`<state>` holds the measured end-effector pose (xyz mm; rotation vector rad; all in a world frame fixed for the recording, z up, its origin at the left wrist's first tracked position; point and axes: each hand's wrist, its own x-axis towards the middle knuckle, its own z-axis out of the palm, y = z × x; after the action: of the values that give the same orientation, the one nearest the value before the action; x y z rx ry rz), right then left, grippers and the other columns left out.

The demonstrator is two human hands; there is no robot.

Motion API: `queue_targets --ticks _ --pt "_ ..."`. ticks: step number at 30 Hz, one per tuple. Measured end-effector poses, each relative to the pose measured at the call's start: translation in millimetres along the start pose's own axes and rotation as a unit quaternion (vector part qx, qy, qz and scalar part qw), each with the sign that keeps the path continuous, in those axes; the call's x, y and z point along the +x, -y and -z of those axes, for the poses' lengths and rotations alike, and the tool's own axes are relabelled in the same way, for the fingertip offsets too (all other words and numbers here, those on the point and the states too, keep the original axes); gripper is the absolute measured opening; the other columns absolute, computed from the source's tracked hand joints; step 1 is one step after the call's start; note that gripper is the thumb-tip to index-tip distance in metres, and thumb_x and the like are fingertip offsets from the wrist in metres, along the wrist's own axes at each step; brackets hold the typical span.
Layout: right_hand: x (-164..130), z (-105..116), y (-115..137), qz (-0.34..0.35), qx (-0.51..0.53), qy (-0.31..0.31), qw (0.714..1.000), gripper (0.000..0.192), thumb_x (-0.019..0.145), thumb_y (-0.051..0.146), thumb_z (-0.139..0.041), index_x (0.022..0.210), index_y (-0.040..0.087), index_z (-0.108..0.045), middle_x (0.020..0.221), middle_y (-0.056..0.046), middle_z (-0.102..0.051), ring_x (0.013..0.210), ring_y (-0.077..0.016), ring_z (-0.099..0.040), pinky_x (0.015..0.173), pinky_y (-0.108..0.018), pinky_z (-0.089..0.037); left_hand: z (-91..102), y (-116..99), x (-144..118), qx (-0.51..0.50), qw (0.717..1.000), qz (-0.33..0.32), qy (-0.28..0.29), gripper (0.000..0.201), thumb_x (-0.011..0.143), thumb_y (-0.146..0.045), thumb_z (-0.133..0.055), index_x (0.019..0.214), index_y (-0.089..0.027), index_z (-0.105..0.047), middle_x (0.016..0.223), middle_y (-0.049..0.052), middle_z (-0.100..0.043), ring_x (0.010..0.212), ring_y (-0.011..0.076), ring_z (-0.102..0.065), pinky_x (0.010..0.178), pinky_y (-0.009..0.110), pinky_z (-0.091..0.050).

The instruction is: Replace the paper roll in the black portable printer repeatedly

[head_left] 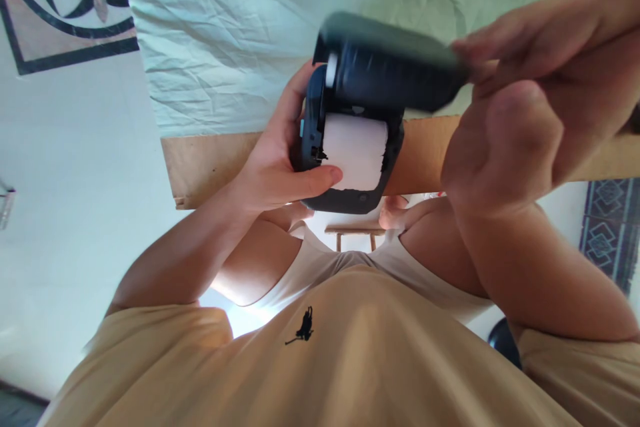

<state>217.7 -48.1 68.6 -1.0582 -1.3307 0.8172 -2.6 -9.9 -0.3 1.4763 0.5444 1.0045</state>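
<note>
- Dark device [345, 201]: held above the table's wooden edge [215, 167], lid [395, 67] raised, white paper roll [356, 150] seated inside.
- Left hand [273, 163]: fingers clamped round the device's side, thumb lying over the roll's corner.
- Right hand [520, 120]: fingertips, slightly blurred, pinched on the lid's end.
- Beyond: creased pale green cloth [225, 47].

L hand [273, 163] grips dark device [345, 200] nr counter [210, 93] edge, w/ wht. paper roll [356, 147] inside; R hand [520, 113] holds raised lid [395, 70].
</note>
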Motion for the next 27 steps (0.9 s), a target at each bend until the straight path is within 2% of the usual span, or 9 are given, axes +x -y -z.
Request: queue_targets --ticks 2,3,5,7,10,13,18,24,27 --pt "3 -4 -3 0.048 0.016 -0.077 0.996 0.019 0.087 0.038 -0.062 0.090 0.025 -0.049 0.092 -0.004 -0.045 0.092 -0.0162 -0.058 0.090 -0.037 -0.050 3.0 0 -2 0.002 1.000 0.015 -0.006 0.116 0.051 -0.040 -0.092 0.154 -0.036 -0.038 0.130 0.005 -0.063 0.092 0.0183 -0.068 0.073 0.028 -0.057" --pt "4 -6 -5 0.057 0.004 -0.077 0.995 0.016 0.087 0.037 -0.061 0.090 0.024 -0.051 0.090 -0.004 -0.049 0.090 -0.0169 -0.059 0.085 -0.036 -0.049 4.1 -1 -2 -0.004 1.000 0.024 -0.013 0.117 0.051 -0.039 -0.093 0.154 -0.035 -0.038 0.131 0.006 -0.063 0.097 0.0202 -0.069 0.077 0.030 -0.058" --pt "4 -6 -10 0.051 -0.044 -0.016 0.998 0.015 0.090 0.039 -0.057 0.095 0.025 -0.056 0.099 -0.005 -0.058 0.099 -0.0189 -0.060 0.082 -0.036 -0.047 5.0 -5 -3 -0.023 0.999 0.045 -0.020 0.117 0.050 -0.036 -0.094 0.154 -0.035 -0.039 0.133 0.006 -0.062 0.105 0.0232 -0.069 0.085 0.033 -0.059" --pt "4 -4 -13 0.041 -0.077 0.051 0.995 0.018 0.092 0.041 -0.056 0.102 0.027 -0.058 0.110 -0.004 -0.062 0.110 -0.0204 -0.061 0.089 -0.037 -0.049 3.8 -11 -3 -0.052 0.998 0.048 -0.003 0.115 0.050 -0.037 -0.095 0.152 -0.038 -0.040 0.137 0.005 -0.061 0.114 0.0262 -0.068 0.092 0.036 -0.060" --pt "2 -1 -15 0.024 -0.091 0.143 0.985 0.032 0.093 0.050 -0.057 0.117 0.028 -0.055 0.123 -0.004 -0.062 0.114 -0.0206 -0.063 0.101 -0.040 -0.051 -1.9 -18 -4 -0.089 0.994 0.062 0.006 0.095 0.066 -0.052 -0.087 0.150 -0.042 -0.042 0.140 0.003 -0.061 0.127 0.0280 -0.064 0.101 0.041 -0.058" --pt "3 -1 -15 0.047 -0.114 0.187 0.975 0.047 0.092 0.060 -0.056 0.123 0.026 -0.050 0.120 -0.005 -0.064 0.102 -0.0195 -0.064 0.092 -0.039 -0.054 -9.1 -23 -5 -0.077 0.993 0.079 -0.040 0.073 0.079 -0.058 -0.074 0.145 -0.036 -0.051 0.128 0.004 -0.065 0.120 0.0271 -0.068 0.093 0.039 -0.060" --pt "6 -1 -18 0.073 -0.116 0.208 0.968 0.052 0.092 0.065 -0.056 0.126 0.027 -0.048 0.122 -0.004 -0.063 0.104 -0.0192 -0.065 0.091 -0.038 -0.057 -15.7 -30 -4 -0.050 0.991 0.102 -0.065 0.053 0.080 -0.051 -0.074 0.127 -0.027 -0.063 0.100 0.003 -0.066 0.087 0.0207 -0.072 0.064 0.027 -0.054" --pt "10 -1 -24 0.088 -0.113 0.233 0.962 0.049 0.094 0.058 -0.056 0.133 0.030 -0.046 0.133 -0.005 -0.061 0.118 -0.0203 -0.062 0.104 -0.042 -0.056 -21.0 -45 0 -0.069 0.985 0.136 -0.077 0.051 0.086 -0.045 -0.071 0.131 -0.024 -0.061 0.092 0.002 -0.065 0.078 0.0172 -0.071 0.061 0.025 -0.050" --pt "9 -3 -25 0.115 -0.107 0.216 0.964 0.048 0.095 0.055 -0.056 0.134 0.030 -0.046 0.134 -0.005 -0.060 0.119 -0.0197 -0.062 0.105 -0.041 -0.056 -21.4 -46 1 -0.043 0.976 0.192 -0.096 0.061 0.085 -0.055 -0.069 0.136 -0.024 -0.057 0.094 0.004 -0.067 0.090 0.0237 -0.074 0.070 0.032 -0.057"
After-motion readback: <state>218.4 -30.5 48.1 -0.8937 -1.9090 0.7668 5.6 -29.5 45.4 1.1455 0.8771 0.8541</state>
